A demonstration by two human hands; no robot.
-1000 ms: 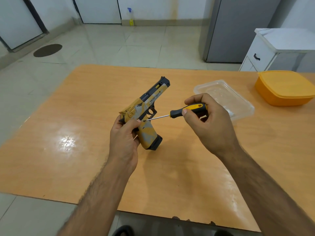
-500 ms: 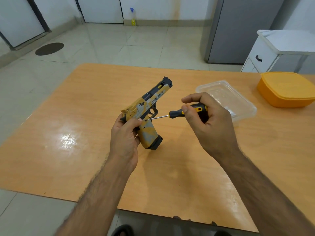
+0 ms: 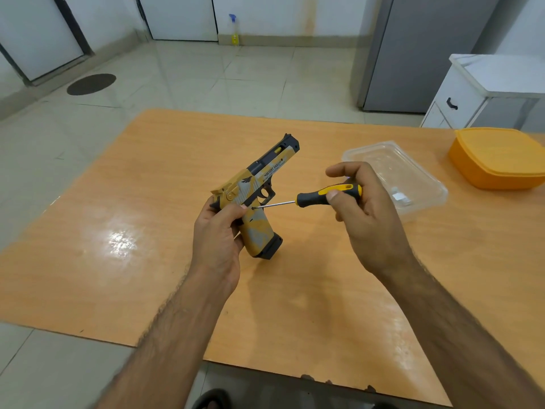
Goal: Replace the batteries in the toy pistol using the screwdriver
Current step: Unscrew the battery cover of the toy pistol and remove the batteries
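Head view shows the left hand (image 3: 219, 231) curled round the back of the toy pistol (image 3: 256, 196), holding it up above the table (image 3: 147, 231) with the barrel pointing up and away. The right hand (image 3: 362, 208) pinches the screwdriver (image 3: 327, 194) by its handle, fingers curled round it. The screwdriver lies almost flat, its long line running from the right hand leftward to the pistol. Its tip touches the side of the pistol, just above the grip, next to the left thumb. A screw is probably there, but it is too small to tell.
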